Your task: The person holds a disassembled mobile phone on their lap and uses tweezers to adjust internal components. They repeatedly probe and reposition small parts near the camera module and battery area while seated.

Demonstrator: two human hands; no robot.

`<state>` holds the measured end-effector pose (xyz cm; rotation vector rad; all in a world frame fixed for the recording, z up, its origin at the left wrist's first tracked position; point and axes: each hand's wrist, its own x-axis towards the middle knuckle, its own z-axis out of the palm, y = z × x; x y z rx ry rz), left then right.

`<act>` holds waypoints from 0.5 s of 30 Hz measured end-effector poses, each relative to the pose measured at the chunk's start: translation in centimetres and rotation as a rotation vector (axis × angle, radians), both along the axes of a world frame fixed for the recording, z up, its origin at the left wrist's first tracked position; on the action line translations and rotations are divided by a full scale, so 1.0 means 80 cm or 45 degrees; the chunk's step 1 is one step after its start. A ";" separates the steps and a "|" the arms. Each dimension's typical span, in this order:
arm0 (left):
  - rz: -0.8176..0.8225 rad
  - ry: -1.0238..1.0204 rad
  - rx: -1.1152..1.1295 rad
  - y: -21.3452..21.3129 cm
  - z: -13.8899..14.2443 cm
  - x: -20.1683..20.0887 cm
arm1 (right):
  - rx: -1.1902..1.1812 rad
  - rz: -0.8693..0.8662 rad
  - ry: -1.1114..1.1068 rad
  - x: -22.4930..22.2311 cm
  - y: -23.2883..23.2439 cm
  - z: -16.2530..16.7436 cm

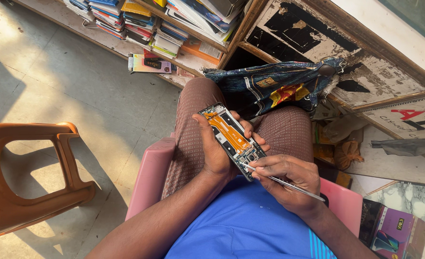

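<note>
An opened phone (229, 136) with its back cover off shows an orange flex cable along its length. My left hand (213, 152) grips it from the left side, above my lap. My right hand (289, 180) holds thin metal tweezers (289, 184), whose tip touches the phone's lower end near the camera module. I sit on a pink stool (147, 175), wearing brown patterned trousers and a blue shirt.
An orange plastic chair (28, 175) stands at the left. Stacks of books and boxes (169, 26) fill a low shelf ahead. A patterned dark cloth (275, 86) lies over a worn wooden counter. A purple phone box (397, 235) sits at the lower right.
</note>
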<state>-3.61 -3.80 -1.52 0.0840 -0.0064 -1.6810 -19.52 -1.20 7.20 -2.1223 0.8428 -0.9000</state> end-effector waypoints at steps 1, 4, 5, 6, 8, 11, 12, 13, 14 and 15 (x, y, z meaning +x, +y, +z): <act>0.000 0.001 -0.001 0.000 0.000 0.000 | 0.005 0.004 -0.001 -0.001 0.000 -0.001; 0.006 0.011 -0.030 -0.001 -0.001 0.001 | 0.020 0.023 -0.013 -0.001 -0.001 -0.002; 0.014 0.020 -0.052 -0.001 -0.002 0.000 | 0.028 0.036 -0.025 -0.001 -0.001 -0.003; 0.021 0.030 -0.073 -0.001 -0.003 0.000 | 0.038 0.048 -0.036 0.000 -0.001 -0.003; 0.033 0.027 -0.073 -0.001 -0.003 -0.001 | 0.005 0.046 0.002 0.000 -0.001 -0.002; 0.036 0.018 -0.054 0.000 -0.003 -0.002 | -0.029 0.042 0.067 0.000 0.000 0.002; 0.036 0.015 -0.044 0.000 -0.002 -0.002 | -0.036 0.041 0.090 0.000 0.000 0.003; 0.036 0.004 -0.038 0.001 -0.002 -0.002 | -0.031 0.050 0.086 0.000 0.000 0.004; 0.037 -0.006 -0.033 0.001 -0.001 -0.002 | -0.026 0.059 0.081 0.001 0.000 0.005; 0.037 -0.015 -0.025 0.002 -0.001 -0.002 | -0.018 0.069 0.077 0.001 0.001 0.005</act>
